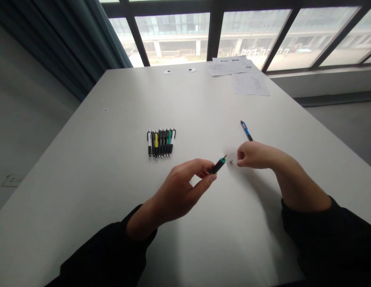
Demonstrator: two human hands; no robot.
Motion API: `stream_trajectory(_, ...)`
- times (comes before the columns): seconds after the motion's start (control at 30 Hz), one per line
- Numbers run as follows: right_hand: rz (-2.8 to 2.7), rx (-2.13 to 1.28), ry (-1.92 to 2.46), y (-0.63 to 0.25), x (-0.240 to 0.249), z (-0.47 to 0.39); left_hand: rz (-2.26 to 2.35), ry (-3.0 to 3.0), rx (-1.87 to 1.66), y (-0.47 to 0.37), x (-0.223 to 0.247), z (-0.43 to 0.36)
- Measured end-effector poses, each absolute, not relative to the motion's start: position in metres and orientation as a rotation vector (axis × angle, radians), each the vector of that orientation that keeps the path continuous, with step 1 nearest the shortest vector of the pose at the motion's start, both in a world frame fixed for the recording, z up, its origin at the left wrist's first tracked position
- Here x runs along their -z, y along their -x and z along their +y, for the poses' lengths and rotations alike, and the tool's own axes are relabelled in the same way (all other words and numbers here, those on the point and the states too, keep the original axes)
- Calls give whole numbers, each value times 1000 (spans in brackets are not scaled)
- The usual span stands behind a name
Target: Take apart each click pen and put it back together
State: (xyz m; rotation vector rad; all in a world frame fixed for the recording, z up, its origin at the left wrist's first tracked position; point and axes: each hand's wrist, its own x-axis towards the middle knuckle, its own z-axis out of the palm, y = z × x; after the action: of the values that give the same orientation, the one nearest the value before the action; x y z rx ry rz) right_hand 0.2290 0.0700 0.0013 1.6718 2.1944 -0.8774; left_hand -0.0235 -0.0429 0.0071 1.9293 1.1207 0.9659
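Note:
Pinched between the thumb and fingers of my left hand (188,185) is a black pen barrel (218,165) with a green ring, a thin tip sticking out of its upper right end. My right hand (253,154) is closed with its fingers curled under, low over the table; whatever it may hold is hidden. Between the two hands a small silver pen tip piece (231,161) lies on the table. A blue pen (246,130) lies just beyond my right hand, its lower end close to the knuckles.
Several pens (160,143), black, white, yellow and green, lie side by side in a row left of centre on the white table (83,167). Papers (251,83) lie at the far right edge, and two small oval pieces (167,72) at the far edge.

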Motion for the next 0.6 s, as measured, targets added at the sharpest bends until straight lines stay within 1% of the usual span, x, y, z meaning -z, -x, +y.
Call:
stream_trajectory(0.07,2357,1032,-1617,-228,-20,60,1123,-1937,-953,24,-5,-43)
stream_trajectory(0.13,2710,1605,-1484,-224,-39,46,1113,-1945,-944,25,-4,-43)
stream_trajectory(0.17,2841,1822,-1398,-221,-47,38,1103,-1948,-942,25,-3,-43)
stream_trajectory(0.23,2998,2119,-1189,-214,-57,25,1087,-1953,-940,26,-4,-42)
stream_trajectory(0.27,3027,2211,-1108,-210,-59,20,1079,-1956,-940,26,-5,-42)
stream_trajectory(0.33,3025,2333,-1021,-204,-59,13,1070,-1958,-940,26,-7,-42)
stream_trajectory(0.4,3000,2394,-1042,-200,-57,11,1065,-1960,-935,27,-8,-41)
stream_trajectory(0.6,3003,2387,-1072,-198,-53,13,1067,-1948,-926,26,-5,-41)
